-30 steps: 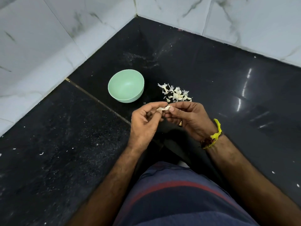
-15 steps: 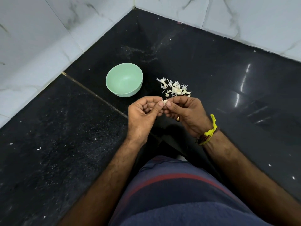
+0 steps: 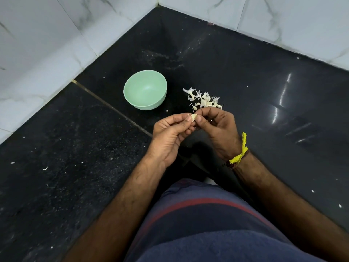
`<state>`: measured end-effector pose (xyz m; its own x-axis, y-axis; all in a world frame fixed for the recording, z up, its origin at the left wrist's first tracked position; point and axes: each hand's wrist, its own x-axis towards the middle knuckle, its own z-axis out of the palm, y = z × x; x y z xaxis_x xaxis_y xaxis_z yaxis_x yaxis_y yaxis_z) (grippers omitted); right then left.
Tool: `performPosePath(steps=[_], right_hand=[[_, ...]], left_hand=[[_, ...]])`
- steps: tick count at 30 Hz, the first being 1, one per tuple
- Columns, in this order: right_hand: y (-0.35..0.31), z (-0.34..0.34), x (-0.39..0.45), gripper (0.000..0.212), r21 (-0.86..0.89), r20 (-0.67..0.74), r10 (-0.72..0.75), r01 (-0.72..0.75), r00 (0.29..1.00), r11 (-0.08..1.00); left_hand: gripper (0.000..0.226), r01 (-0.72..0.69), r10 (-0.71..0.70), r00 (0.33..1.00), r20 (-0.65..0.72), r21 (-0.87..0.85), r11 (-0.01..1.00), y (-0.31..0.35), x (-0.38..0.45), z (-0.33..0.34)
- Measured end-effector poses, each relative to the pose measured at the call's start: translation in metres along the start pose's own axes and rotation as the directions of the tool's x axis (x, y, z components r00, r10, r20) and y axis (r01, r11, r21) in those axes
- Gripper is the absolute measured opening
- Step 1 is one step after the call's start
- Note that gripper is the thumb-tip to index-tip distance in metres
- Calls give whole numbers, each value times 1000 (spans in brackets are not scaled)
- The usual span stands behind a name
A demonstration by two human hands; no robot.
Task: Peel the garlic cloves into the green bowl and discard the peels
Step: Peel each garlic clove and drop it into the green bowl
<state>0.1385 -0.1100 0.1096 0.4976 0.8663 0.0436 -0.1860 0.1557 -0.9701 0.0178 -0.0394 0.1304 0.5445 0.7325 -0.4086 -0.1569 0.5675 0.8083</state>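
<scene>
A pale garlic clove (image 3: pixel 194 117) is pinched between the thumbs and fingertips of both hands, held above the black counter. My left hand (image 3: pixel 170 137) grips it from the left, and my right hand (image 3: pixel 219 127), with a yellow thread at the wrist, grips it from the right. The green bowl (image 3: pixel 145 90) stands on the counter beyond my left hand and looks empty. A small heap of garlic cloves and white peels (image 3: pixel 204 100) lies just past my right hand's fingers.
The black stone counter (image 3: pixel 264 82) runs into a corner of white marble-tiled walls (image 3: pixel 47 44). A seam (image 3: pixel 105 103) crosses the counter diagonally left of the bowl. White crumbs speckle the dusty left slab. My striped dark shirt (image 3: pixel 207 224) fills the bottom.
The hands stay together on the clove, and more of it now shows between the fingertips. The camera has shifted a little; bowl and heap have not moved on the counter.
</scene>
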Motion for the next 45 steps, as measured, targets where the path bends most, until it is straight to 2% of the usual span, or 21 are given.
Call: performPosePath(steps=[4, 9, 14, 18, 23, 27, 31, 35, 39, 42, 45], right_hand=[[-2, 1, 0, 9, -32, 12, -14, 14, 1000, 999], [-9, 5, 0, 9, -183, -4, -56, 54, 998, 982], [-4, 8, 0, 9, -256, -19, -47, 41, 999, 966], [3, 6, 1, 6, -353, -21, -91, 77, 996, 933], [8, 6, 1, 6, -425, -17, -130, 110, 991, 899], [3, 11, -2, 6, -409, -88, -173, 122, 981, 904], [0, 15, -2, 2, -376, -167, -180, 106, 969, 921], [-2, 14, -1, 3, -373, -181, -167, 90, 969, 923], [-3, 15, -1, 5, -278, -204, -105, 45, 973, 960], [-3, 11, 0, 7, -276, -227, -78, 12, 971, 961], [2, 5, 5, 5, -350, -264, -73, -25, 962, 936]], left_hand=[[11, 17, -17, 1000, 3, -38, 999, 1, 0, 1], [14, -170, 171, 985, 0, 89, 981, -3, -2, -2], [11, -349, 374, 927, -42, 272, 897, -9, -1, -1], [13, -406, 430, 903, -2, 327, 853, -11, -4, -3], [8, -398, 421, 907, 4, 333, 855, -14, -1, -5], [9, -393, 417, 909, 6, 345, 852, -17, 0, -3], [9, -332, 347, 937, -35, 218, 918, -17, 0, -3], [11, -239, 243, 969, -34, 88, 967, -15, -2, -5], [12, -179, 177, 983, -57, -20, 984, -11, 0, -6], [13, -168, 168, 983, -73, -4, 986, -12, 2, -8], [17, -172, 175, 980, -89, 46, 984, -16, 4, -8]])
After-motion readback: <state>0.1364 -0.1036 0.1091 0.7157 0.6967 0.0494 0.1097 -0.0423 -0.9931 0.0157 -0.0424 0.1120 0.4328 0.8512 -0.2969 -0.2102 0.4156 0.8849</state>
